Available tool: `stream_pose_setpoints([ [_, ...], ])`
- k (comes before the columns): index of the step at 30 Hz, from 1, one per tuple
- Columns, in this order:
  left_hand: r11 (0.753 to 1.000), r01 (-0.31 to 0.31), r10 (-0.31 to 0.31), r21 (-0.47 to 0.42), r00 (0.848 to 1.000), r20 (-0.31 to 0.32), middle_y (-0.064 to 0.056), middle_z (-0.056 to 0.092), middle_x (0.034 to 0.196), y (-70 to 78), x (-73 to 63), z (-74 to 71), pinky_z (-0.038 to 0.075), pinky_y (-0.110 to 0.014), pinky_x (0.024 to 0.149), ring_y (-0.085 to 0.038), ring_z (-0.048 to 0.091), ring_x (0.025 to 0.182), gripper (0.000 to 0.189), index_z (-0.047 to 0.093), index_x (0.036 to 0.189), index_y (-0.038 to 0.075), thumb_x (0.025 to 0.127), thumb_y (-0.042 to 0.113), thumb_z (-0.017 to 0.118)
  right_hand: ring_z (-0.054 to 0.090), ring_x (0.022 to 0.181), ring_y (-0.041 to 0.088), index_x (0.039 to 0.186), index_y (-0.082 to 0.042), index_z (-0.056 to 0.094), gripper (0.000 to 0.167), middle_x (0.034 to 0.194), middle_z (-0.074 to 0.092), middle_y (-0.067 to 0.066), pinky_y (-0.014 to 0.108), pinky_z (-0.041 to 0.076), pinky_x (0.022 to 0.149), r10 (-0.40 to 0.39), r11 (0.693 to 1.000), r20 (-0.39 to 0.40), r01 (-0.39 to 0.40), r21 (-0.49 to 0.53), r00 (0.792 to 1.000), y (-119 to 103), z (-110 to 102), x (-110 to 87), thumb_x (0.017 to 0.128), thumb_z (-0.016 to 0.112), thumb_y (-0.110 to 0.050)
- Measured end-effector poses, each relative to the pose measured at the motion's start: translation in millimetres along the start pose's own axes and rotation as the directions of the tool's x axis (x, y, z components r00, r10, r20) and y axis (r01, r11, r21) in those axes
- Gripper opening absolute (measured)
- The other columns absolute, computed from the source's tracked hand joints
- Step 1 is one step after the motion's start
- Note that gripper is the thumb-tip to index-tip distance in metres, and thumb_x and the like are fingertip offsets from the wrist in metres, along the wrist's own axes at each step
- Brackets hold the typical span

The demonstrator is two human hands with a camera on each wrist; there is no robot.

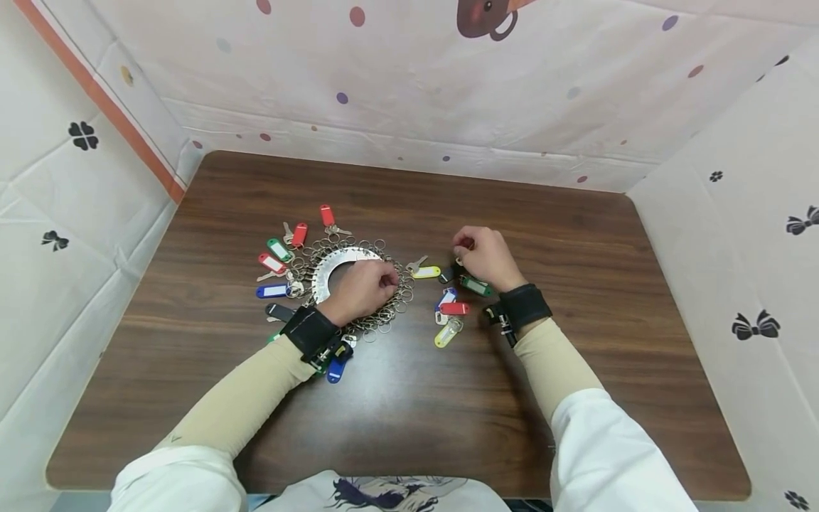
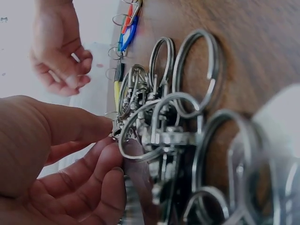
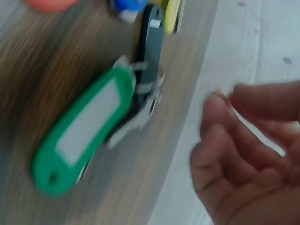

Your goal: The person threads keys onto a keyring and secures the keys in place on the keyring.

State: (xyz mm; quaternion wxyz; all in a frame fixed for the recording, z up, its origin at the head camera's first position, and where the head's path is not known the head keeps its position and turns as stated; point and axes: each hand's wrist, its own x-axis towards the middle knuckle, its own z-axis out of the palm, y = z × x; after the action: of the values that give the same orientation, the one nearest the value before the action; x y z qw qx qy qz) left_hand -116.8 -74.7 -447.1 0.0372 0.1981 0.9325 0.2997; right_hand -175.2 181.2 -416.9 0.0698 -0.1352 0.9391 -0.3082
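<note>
The white ring-shaped holder [image 1: 322, 274], fringed with silver metal key rings [image 1: 402, 295], lies on the brown wood-grain table [image 1: 608, 355]. The left hand [image 1: 366, 288] covers part of the holder's right side; its thumb and forefinger pinch a small metal fitting at the fringe. The right hand [image 1: 488, 256] is positioned right of the holder, fingers curled, thumb near the forefinger; whether anything is pinched cannot be told. Right of the holder, in order: an oblong yellow plastic tag [image 1: 426, 272], a black plastic tag [image 1: 446, 274] and an oblong green plastic tag [image 1: 475, 286]. Lower right of the holder, an oblong red plastic tag [image 1: 455, 308] overlaps a blue plastic tag [image 1: 446, 295]. Below the holder, the black wrist strap [image 1: 310, 331] obstructs several further tags.
</note>
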Motion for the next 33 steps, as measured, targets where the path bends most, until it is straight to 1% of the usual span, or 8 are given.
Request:
stream_pose_setpoints([
  [4, 1.0, 0.013, -0.013, 0.015, 1.0, 0.019, -0.004, 0.079, 0.092, 0.9, -2.6, -3.4, 0.059, -0.036, 0.08, -0.019, 0.073, 0.085, 0.008, 0.08, 0.092, 0.011, 0.09, 0.011, 0.072, 0.061, 0.089, 0.03, 0.105, -0.002, 0.074, 0.012, 0.096, 0.071, 0.016, 0.04, 0.05, 0.08, 0.046, 0.997, 0.057, -0.043, -0.061, 0.997, 9.9, -2.8, -8.5, 0.098, 0.067, -0.01],
  [9, 0.998, 0.04, -0.041, 0.04, 0.999, 0.009, -0.004, 0.078, 0.093, 0.8, -5.5, -8.7, 0.058, -0.039, 0.079, -0.02, 0.071, 0.087, 0.008, 0.08, 0.092, 0.013, 0.091, 0.014, 0.072, 0.058, 0.083, 0.029, 0.094, -0.004, 0.074, 0.008, 0.088, 0.068, 0.013, 0.035, 0.045, 0.072, 0.1, 0.992, 0.063, -0.094, -0.089, 0.993, 16.1, 0.3, -18.9, 0.095, 0.072, -0.012],
  [13, 0.995, 0.063, -0.063, 0.077, 0.998, -0.001, -0.007, 0.074, 0.099, 1.5, -6.4, -10.2, 0.057, -0.042, 0.079, -0.023, 0.07, 0.093, 0.009, 0.08, 0.094, 0.014, 0.091, 0.014, 0.072, 0.057, 0.077, 0.026, 0.082, -0.006, 0.071, 0.011, 0.082, 0.065, 0.01, 0.031, 0.043, 0.066, 0.073, 0.99, 0.102, -0.06, -0.124, 0.992, 17.3, 7.1, -21.4, 0.091, 0.073, -0.011],
  [17, 0.994, 0.061, -0.064, 0.087, 0.997, 0.03, -0.009, 0.071, 0.108, 5.6, -5.1, -9.0, 0.057, -0.044, 0.083, -0.026, 0.068, 0.1, 0.014, 0.082, 0.1, 0.015, 0.091, 0.016, 0.071, 0.056, 0.075, 0.025, 0.074, -0.006, 0.069, 0.016, 0.082, 0.062, 0.009, 0.03, 0.041, 0.066, 0.033, 0.992, 0.09, -0.022, -0.125, 0.995, 17.4, 10.3, -22.7, 0.089, 0.072, -0.007],
  [22, 0.992, 0.001, -0.012, 0.128, 0.997, 0.08, -0.009, 0.069, 0.102, 14.4, 1.3, -4.1, 0.055, -0.043, 0.084, -0.025, 0.064, 0.1, 0.012, 0.082, 0.095, 0.015, 0.089, 0.015, 0.072, 0.062, 0.089, 0.03, 0.079, -0.004, 0.067, 0.013, 0.099, 0.066, 0.014, 0.035, 0.047, 0.078, 0.026, 0.998, 0.078, -0.031, 0.063, 0.997, 15.8, 5.2, -26.8, 0.091, 0.068, -0.004],
  [27, 0.979, -0.074, 0.056, 0.19, 0.994, 0.098, -0.006, 0.068, 0.085, 21.9, 8.8, 7.0, 0.053, -0.041, 0.078, -0.025, 0.061, 0.092, 0.013, 0.078, 0.075, 0.015, 0.086, 0.013, 0.072, 0.067, 0.111, 0.035, 0.081, -0.001, 0.065, 0.013, 0.12, 0.072, 0.02, 0.043, 0.052, 0.096, 0.019, 0.947, 0.08, -0.044, 0.318, 0.997, 9.9, -0.8, -31.7, 0.094, 0.063, 0.001],
  [30, 0.98, -0.04, 0.021, 0.193, 0.995, 0.101, -0.003, 0.063, 0.075, 25.8, 11.3, 13.8, 0.052, -0.039, 0.068, -0.022, 0.061, 0.081, 0.025, 0.067, 0.06, 0.015, 0.085, 0.01, 0.07, 0.067, 0.113, 0.034, 0.084, 0.001, 0.064, 0.011, 0.12, 0.074, 0.021, 0.041, 0.051, 0.097, -0.004, 0.902, 0.079, -0.03, 0.43, 0.997, 7.0, -2.3, -34.5, 0.095, 0.063, 0.002],
  [33, 0.981, 0.021, -0.044, 0.191, 0.992, 0.115, 0.0, 0.058, 0.067, 29.4, 12.1, 18.5, 0.049, -0.038, 0.058, -0.019, 0.06, 0.068, 0.032, 0.056, 0.055, 0.017, 0.084, 0.009, 0.067, 0.068, 0.113, 0.032, 0.087, 0.002, 0.063, 0.01, 0.116, 0.075, 0.022, 0.034, 0.051, 0.095, -0.037, 0.862, 0.079, -0.008, 0.507, 0.996, 4.5, -2.9, -38.6, 0.097, 0.062, 0.001],
])
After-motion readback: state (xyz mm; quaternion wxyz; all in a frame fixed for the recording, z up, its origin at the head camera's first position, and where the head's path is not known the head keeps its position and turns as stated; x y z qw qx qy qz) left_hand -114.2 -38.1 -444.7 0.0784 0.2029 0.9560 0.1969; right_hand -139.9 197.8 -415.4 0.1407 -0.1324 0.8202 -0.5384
